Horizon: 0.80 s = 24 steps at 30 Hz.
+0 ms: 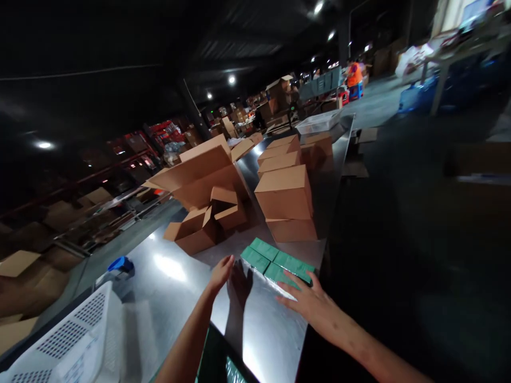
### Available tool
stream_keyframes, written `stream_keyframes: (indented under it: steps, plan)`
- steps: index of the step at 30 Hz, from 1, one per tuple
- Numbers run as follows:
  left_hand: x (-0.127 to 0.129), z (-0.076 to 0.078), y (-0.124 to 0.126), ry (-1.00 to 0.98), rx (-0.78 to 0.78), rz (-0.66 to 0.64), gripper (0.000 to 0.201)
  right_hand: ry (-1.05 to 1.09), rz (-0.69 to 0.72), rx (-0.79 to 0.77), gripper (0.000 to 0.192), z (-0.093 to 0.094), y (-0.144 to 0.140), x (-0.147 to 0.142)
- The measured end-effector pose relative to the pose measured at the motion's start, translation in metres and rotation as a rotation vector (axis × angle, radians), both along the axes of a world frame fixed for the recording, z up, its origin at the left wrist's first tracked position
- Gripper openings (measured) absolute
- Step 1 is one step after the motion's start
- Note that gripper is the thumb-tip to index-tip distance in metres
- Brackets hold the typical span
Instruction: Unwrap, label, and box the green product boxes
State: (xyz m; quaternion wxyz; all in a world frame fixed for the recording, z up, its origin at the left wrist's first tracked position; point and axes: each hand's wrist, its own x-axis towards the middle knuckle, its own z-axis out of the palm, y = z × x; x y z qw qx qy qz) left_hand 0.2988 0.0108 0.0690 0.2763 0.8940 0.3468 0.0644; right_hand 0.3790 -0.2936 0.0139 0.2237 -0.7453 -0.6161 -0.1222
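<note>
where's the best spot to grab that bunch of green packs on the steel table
Probably by its two outer ends, squeezed inward. The green packs lie flat, side by side in a low block on the steel table. The left hand is open near one end, the right hand fingers reach the other.

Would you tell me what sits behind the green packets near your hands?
Behind the green packets stand two stacked closed cardboard boxes; more boxes line up beyond them. Their contents are hidden.

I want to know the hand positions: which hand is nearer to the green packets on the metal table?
Right. The right hand lies with fingertips on the green packets; the left hand hovers open just beside their left end.
</note>
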Motion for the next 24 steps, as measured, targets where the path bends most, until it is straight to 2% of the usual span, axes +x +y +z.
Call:
stream_keyframes:
  steps: [3,5,8,13,16,19,21,24]
  plan:
    - [0.030,-0.013,-0.017,-0.089,-0.071,-0.030,0.050,0.003,0.049,-0.042,0.058,-0.006,0.002,0.019]
    - [0.031,-0.015,-0.020,-0.123,-0.081,-0.024,0.050,0.009,0.092,-0.071,0.049,-0.004,0.003,0.021]
    - [0.006,-0.007,-0.011,-0.128,-0.067,0.010,0.047,0.046,0.135,-0.037,0.034,0.002,0.009,0.007]
    - [-0.053,0.006,0.011,-0.039,-0.049,0.058,0.034,0.169,0.194,0.233,0.026,-0.003,0.039,-0.031]
    - [-0.069,-0.002,0.019,0.001,-0.074,0.076,0.040,0.237,0.250,0.283,0.023,-0.012,0.054,-0.046]
    - [-0.069,-0.014,0.022,0.000,-0.031,0.044,0.059,0.268,0.321,0.267,0.025,-0.017,0.051,-0.052]
    - [-0.063,-0.019,0.020,-0.009,0.016,-0.033,0.072,0.262,0.294,0.246,0.019,-0.016,0.041,-0.053]
    - [-0.050,-0.017,0.019,0.002,0.055,-0.177,0.068,0.263,0.115,0.208,0.028,-0.015,0.027,-0.053]
